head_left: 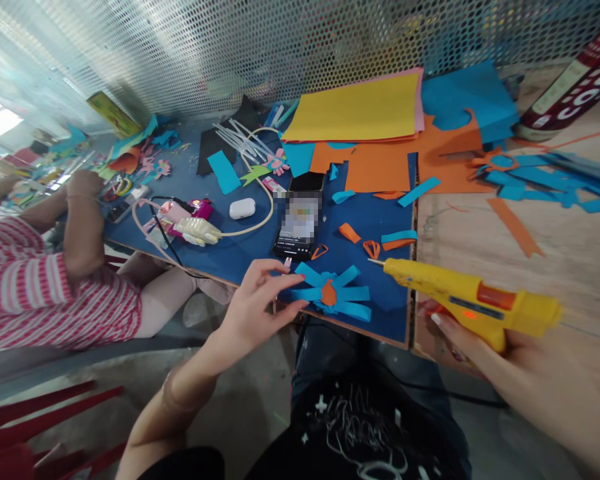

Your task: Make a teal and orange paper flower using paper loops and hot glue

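My left hand [258, 298] rests at the near edge of the blue table [360, 220], fingers stretched out and touching the left side of a blue paper flower [336, 293] with an orange centre. My right hand [485, 343] grips a yellow glue gun [473, 297] by its handle. The gun's nozzle points left, a little to the right of the flower and above it. A phone [300, 223] lies just behind the flower.
Yellow, orange and blue paper sheets [365, 110] lie at the back, with orange and blue strips scattered around. A white earbud case [242, 208] and a second glue gun [195, 230] with cable sit left. Another person in a striped shirt [45, 287] sits at left. A wooden table [540, 240] adjoins right.
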{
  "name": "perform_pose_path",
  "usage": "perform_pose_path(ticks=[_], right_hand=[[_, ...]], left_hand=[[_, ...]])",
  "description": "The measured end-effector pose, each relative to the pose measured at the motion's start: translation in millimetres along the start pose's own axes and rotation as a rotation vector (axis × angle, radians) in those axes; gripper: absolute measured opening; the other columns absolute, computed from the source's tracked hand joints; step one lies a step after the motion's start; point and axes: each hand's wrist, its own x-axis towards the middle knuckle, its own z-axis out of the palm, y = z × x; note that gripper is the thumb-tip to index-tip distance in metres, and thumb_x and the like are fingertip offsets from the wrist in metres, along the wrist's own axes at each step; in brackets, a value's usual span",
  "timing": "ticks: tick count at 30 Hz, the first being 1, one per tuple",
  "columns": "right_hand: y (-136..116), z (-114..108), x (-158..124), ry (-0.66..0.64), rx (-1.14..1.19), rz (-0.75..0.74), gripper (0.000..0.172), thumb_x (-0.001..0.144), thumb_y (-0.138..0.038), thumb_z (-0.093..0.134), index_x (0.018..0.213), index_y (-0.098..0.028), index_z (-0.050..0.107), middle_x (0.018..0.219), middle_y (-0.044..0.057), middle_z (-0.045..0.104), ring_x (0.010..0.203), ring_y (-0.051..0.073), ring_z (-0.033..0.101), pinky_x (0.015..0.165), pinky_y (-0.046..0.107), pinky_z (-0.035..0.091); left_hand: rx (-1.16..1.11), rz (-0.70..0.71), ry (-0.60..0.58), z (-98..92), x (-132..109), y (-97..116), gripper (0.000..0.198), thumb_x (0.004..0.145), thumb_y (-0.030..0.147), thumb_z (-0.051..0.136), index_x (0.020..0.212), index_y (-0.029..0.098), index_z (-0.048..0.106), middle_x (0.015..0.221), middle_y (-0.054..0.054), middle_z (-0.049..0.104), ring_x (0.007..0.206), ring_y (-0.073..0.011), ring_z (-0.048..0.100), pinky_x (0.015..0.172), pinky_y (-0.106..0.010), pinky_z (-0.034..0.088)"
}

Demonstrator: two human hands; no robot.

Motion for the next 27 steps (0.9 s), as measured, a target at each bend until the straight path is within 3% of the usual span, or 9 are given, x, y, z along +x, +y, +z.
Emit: perform_pose_path(ticks=[2, 5, 10, 19, 27], right_hand=[[-2, 0, 1, -0.021, 0.057, 0.037, 0.039, 0.072, -0.055, 0.061, 0.081, -0.021, 0.079, 0.087, 0.01, 0.08, 0.075, 0.031, 0.078, 0.06, 0.038, 0.067], [-5, 0, 3, -0.014, 0.06, 0.063, 0.04, 0.07, -0.055, 0.061, 0.08, -0.02, 0.078, 0.086, 0.011, 0.079, 0.073, 0.032, 0.078, 0.06, 0.039, 0.067], [-10, 0, 4, 0.007, 0.055, 0.027, 0.04, 0.069, -0.053, 0.06, 0.077, -0.019, 0.078, 0.087, 0.013, 0.078, 0.074, 0.033, 0.077, 0.063, 0.038, 0.067], [-5, 2, 2, -0.006, 0.069, 0.046, 0.038, 0.07, -0.055, 0.062, 0.079, -0.021, 0.078, 0.092, 0.011, 0.079, 0.079, 0.034, 0.077, 0.063, 0.039, 0.066], [5, 1, -2, -0.031, 0.002, 0.073, 0.047, 0.072, -0.061, 0.059, 0.086, -0.022, 0.079, 0.098, 0.01, 0.079, 0.085, 0.037, 0.077, 0.063, 0.046, 0.067]], left_hand=[[0.275, 0.172, 0.03, 1.8, 0, 4, 0.026, 0.088, 0.029, 0.072, 0.113, 0.026, 0.068, 0.116, -0.008, 0.057, 0.079, -0.0133, 0.058, 0.071, -0.03, 0.054], [0.447, 0.29, 0.014, 3.8, 0, 9, 0.022, 0.088, 0.031, 0.072, 0.11, 0.027, 0.071, 0.121, -0.01, 0.055, 0.098, -0.0212, 0.057, 0.083, -0.037, 0.05], [0.456, 0.299, 0.01, 7.0, 1, 9, 0.015, 0.089, 0.028, 0.071, 0.104, 0.028, 0.073, 0.125, -0.009, 0.052, 0.102, -0.0225, 0.053, 0.087, -0.038, 0.045], [0.433, 0.285, -0.077, 11.9, -3, 8, 0.022, 0.089, 0.029, 0.071, 0.11, 0.027, 0.072, 0.125, -0.011, 0.057, 0.105, -0.024, 0.051, 0.084, -0.036, 0.046], [0.354, 0.253, -0.003, 12.9, -4, 3, 0.019, 0.089, 0.023, 0.072, 0.107, 0.03, 0.073, 0.115, -0.004, 0.07, 0.099, -0.0212, 0.052, 0.086, -0.036, 0.042]])
